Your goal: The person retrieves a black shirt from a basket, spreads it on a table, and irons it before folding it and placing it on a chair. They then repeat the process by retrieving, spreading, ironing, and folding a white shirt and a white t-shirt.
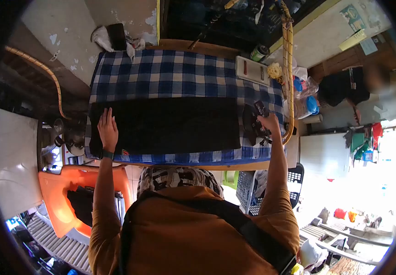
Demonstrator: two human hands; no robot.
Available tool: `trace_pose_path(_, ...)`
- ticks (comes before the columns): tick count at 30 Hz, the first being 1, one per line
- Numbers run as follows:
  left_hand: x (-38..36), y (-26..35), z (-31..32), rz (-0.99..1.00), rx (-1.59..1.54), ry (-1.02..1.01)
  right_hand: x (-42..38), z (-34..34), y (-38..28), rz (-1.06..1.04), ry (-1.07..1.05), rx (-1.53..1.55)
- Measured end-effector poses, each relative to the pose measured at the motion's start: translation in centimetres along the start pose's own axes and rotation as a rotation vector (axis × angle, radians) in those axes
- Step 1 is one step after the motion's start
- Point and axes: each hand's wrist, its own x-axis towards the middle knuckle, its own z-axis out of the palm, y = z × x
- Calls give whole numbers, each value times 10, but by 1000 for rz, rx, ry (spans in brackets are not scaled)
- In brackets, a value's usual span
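Checked cloth covers the table. Widest free strip: along the far edge, left of the flat white box at the far right corner. Near edge leaves a thin strip. Right edge is tight: iron, then yellow hose. Black folded fabric lies lengthwise mid-surface, from close to the left edge to just beside the iron; contact there, can't tell. Looks flat, matte, straight-sided, small red-and-white mark at its near left corner. Left hand: fingers extended, palm down on the fabric's left end. Right hand: fingers curled round the iron's handle.
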Motion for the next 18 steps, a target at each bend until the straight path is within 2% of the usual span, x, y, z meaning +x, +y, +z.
trace_pose_path(1, -5, 1, 10, -13, 8, 10, 0, 0, -13, -18, -2, -2)
trace_pose_path(3, -18, 1, 21, -236, 232, -115, -6, 12, -45, -156, 432, -257)
trace_pose_path(4, -22, 0, 27, -242, 248, -111, -21, -4, -73, -169, 296, -194)
trace_pose_path(5, -23, -1, 31, -328, 295, -143, -29, -14, -95, -173, 290, -179)
trace_pose_path(6, -21, -1, 32, -403, 339, -178, -32, -23, -112, -343, 175, -145)
trace_pose_path(7, -15, 7, 30, -387, 348, -183, -30, -23, -123, -506, 61, -113)
trace_pose_path(9, 0, 47, 26, -120, 9, 37, -5, 6, -150, -644, -41, -191)
trace_pose_path(11, 5, 86, 20, 136, 15, -169, 11, 38, -185, -766, -152, -210)
trace_pose_path(13, -4, 106, 28, 284, 175, -184, 26, 76, -210, -896, -201, -303)
trace_pose_path(14, -13, 104, 38, 202, 172, -294, 21, 82, -224, -908, -199, -300)
trace_pose_path(16, -24, 99, 45, 153, 155, -297, 2, 83, -245, -1094, -490, -505)
trace_pose_path(18, -23, 98, 39, 151, 110, -271, -11, 82, -239, -1084, -494, -473)
